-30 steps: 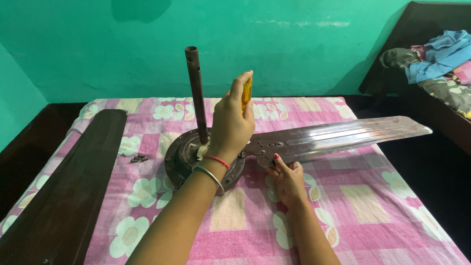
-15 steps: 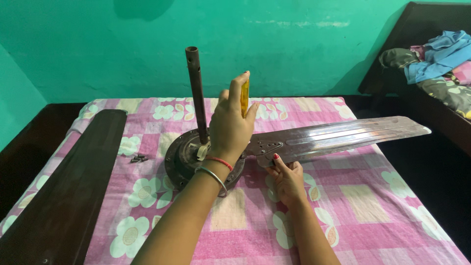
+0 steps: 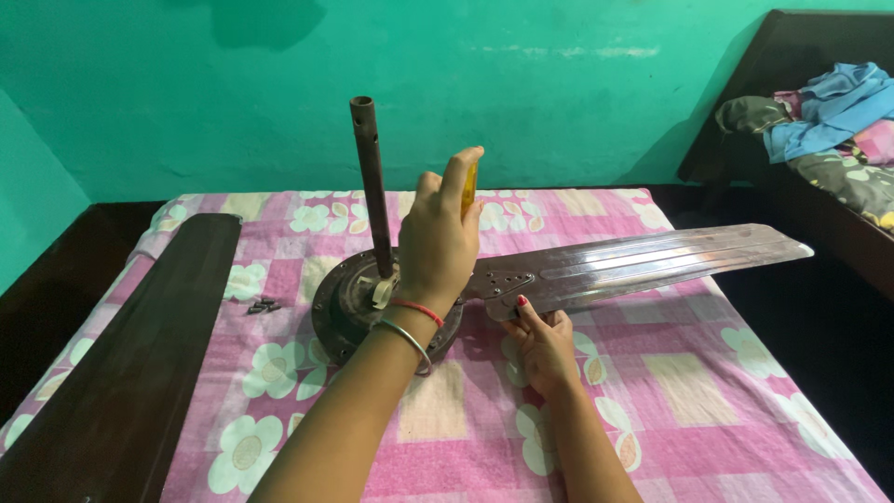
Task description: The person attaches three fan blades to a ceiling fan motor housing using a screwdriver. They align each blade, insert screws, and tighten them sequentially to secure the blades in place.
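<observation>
A dark ceiling fan motor (image 3: 346,303) with an upright rod (image 3: 373,182) lies on a pink flowered cloth (image 3: 652,373). One metal fan blade (image 3: 643,264) sticks out to the right from the motor. My left hand (image 3: 438,237) is closed around a yellow-handled tool (image 3: 470,179), held upright over the spot where the blade meets the motor. My right hand (image 3: 543,345) rests on the cloth and grips the near edge of the blade at its base. The tool's tip is hidden behind my left hand.
A loose dark fan blade (image 3: 121,363) lies along the left side of the cloth. Several small dark screws (image 3: 262,305) sit left of the motor. A green wall stands behind. A dark bed frame with piled clothes (image 3: 829,112) is at the right.
My left hand has turned slightly on the yellow-handled tool, its fingers shifting. The fan, the blade and my right hand stay where they were.
</observation>
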